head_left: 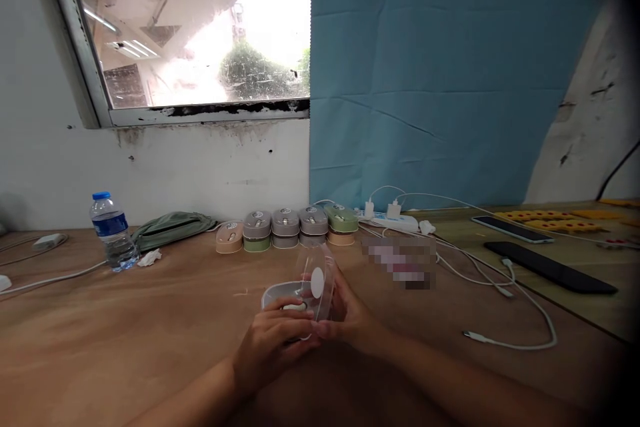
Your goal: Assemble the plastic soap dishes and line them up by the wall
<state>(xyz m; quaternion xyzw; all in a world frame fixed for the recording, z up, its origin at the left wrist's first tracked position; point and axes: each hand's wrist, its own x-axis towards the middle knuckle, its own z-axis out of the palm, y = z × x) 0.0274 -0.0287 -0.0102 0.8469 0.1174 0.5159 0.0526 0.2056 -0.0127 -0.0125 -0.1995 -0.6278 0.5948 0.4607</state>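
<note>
In front of me is a small oval case with a pale grey base (274, 291). Its see-through lid (311, 261) stands upright and carries a white round sticker (317, 282). My left hand (273, 333) is closed round the near side of the base, with fingers reaching over its rim. Around the lid's right side my right hand (353, 317) is closed, its thumb near the left fingertips. A small pale item lies inside the base, mostly covered by my left fingers. I cannot tell whether lid and base are joined.
Several similar oval cases (285, 221) stand by the wall, mostly stacked in twos. Left of them are a green pouch (173, 230), a crumpled tissue (149, 257) and a water bottle (111, 233). To the right lie a power strip (387, 220), white cables (530, 347) and two phones (550, 268).
</note>
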